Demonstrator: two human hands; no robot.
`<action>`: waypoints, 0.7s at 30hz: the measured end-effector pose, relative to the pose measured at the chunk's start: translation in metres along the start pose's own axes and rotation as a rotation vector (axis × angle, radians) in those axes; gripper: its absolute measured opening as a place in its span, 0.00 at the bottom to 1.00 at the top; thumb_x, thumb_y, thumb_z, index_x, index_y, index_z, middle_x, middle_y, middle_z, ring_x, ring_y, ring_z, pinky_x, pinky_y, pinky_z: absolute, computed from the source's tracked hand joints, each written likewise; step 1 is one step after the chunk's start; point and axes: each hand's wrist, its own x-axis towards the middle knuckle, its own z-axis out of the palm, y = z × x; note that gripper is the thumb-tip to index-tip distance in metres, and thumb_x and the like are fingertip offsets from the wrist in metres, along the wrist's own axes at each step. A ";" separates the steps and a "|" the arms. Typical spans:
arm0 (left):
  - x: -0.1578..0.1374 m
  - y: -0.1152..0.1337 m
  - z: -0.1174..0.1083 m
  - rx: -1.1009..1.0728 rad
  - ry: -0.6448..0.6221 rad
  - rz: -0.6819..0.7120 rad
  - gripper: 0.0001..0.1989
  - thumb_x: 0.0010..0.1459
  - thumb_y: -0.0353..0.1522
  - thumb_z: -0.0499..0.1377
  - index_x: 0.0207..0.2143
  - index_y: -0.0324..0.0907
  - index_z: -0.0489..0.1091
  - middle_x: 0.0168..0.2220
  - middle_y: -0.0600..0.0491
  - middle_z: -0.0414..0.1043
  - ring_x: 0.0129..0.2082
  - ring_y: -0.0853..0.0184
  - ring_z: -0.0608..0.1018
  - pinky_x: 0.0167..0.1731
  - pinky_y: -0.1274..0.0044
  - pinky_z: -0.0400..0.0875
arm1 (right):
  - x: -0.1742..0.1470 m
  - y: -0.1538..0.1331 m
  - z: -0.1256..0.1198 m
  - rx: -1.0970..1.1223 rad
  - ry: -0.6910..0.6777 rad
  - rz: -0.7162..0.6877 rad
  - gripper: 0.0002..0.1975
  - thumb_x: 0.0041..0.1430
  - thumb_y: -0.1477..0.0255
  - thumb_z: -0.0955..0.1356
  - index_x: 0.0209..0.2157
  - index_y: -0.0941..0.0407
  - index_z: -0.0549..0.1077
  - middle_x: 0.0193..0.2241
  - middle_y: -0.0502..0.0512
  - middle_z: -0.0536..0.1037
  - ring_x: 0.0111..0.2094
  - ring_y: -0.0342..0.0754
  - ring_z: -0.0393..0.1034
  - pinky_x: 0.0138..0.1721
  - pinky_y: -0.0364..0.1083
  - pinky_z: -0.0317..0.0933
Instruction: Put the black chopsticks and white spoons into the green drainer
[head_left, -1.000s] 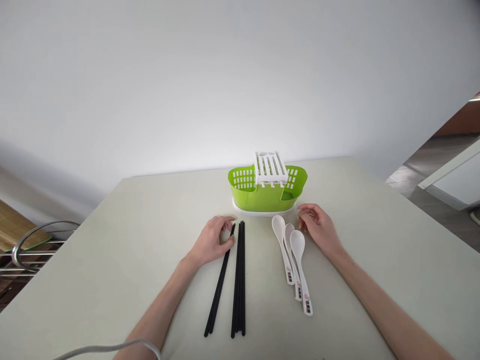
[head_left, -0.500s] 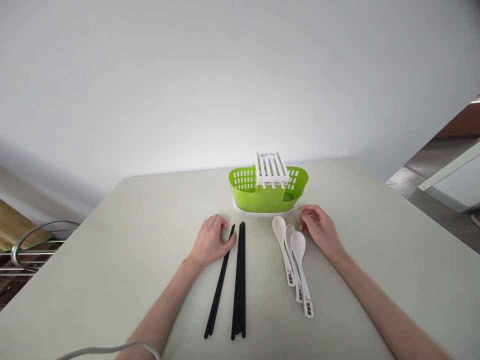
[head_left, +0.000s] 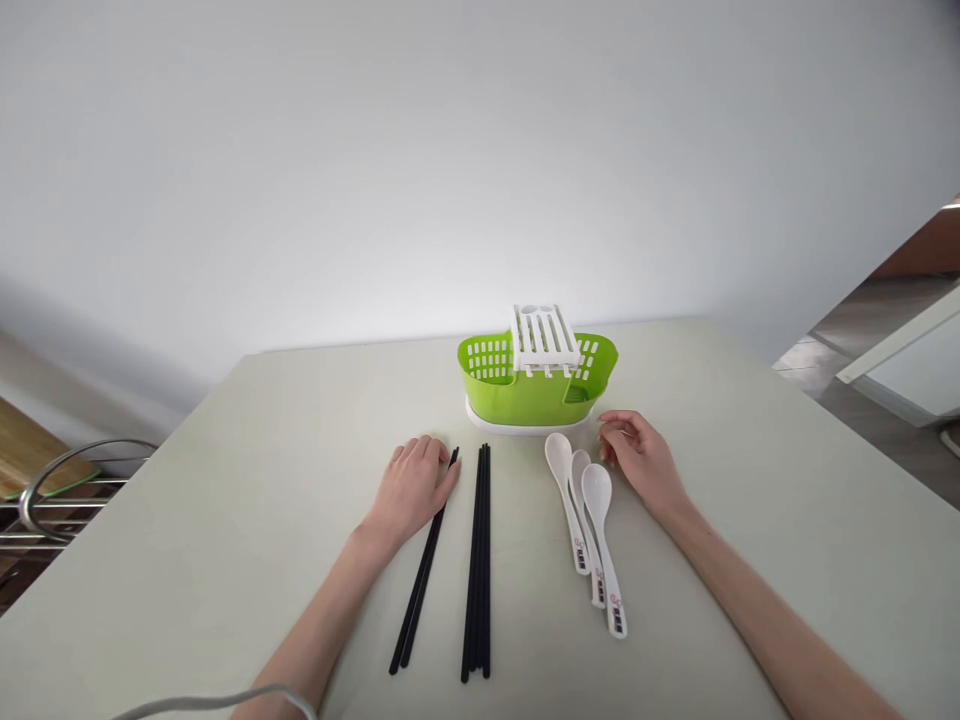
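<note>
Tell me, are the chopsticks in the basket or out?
Out: the chopsticks lie on the table, in two bunches, nearer the camera than the basket.

A chopstick pair (head_left: 423, 580) is positioned partly beneath the left hand (head_left: 409, 490); a chopstick bundle (head_left: 475, 560) is placed to that hand's right. Three spoons (head_left: 597, 488) are located just left of the right hand (head_left: 637, 457). A basket (head_left: 525, 402) is set beyond and between both hands.

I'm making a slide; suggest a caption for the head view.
Left hand over two chopsticks, right hand beside three spoons, green basket beyond.
</note>
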 end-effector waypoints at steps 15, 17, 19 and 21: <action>-0.005 -0.004 0.000 0.091 -0.018 -0.058 0.07 0.69 0.34 0.55 0.38 0.44 0.71 0.40 0.46 0.79 0.38 0.56 0.79 0.38 0.66 0.70 | 0.000 0.002 -0.001 -0.031 0.004 -0.006 0.13 0.57 0.63 0.70 0.42 0.53 0.73 0.27 0.49 0.77 0.26 0.47 0.70 0.29 0.47 0.64; -0.005 -0.002 -0.001 0.088 -0.020 -0.055 0.06 0.69 0.34 0.56 0.38 0.44 0.71 0.40 0.46 0.78 0.39 0.55 0.79 0.38 0.67 0.69 | -0.001 0.002 -0.001 -0.032 0.004 -0.008 0.13 0.57 0.63 0.70 0.42 0.53 0.73 0.26 0.49 0.76 0.26 0.47 0.70 0.29 0.47 0.64; -0.004 -0.001 -0.001 0.076 -0.026 -0.059 0.06 0.69 0.33 0.56 0.38 0.44 0.71 0.39 0.46 0.78 0.38 0.55 0.78 0.38 0.66 0.69 | -0.001 0.002 -0.001 -0.026 0.006 -0.007 0.13 0.57 0.63 0.70 0.42 0.53 0.73 0.26 0.48 0.76 0.26 0.47 0.70 0.29 0.47 0.63; -0.004 -0.001 -0.001 0.064 -0.037 -0.073 0.06 0.69 0.31 0.55 0.37 0.44 0.70 0.38 0.46 0.77 0.38 0.54 0.78 0.39 0.66 0.68 | -0.001 0.000 0.000 -0.019 0.011 0.001 0.12 0.57 0.64 0.70 0.42 0.53 0.73 0.27 0.48 0.76 0.25 0.47 0.69 0.29 0.47 0.63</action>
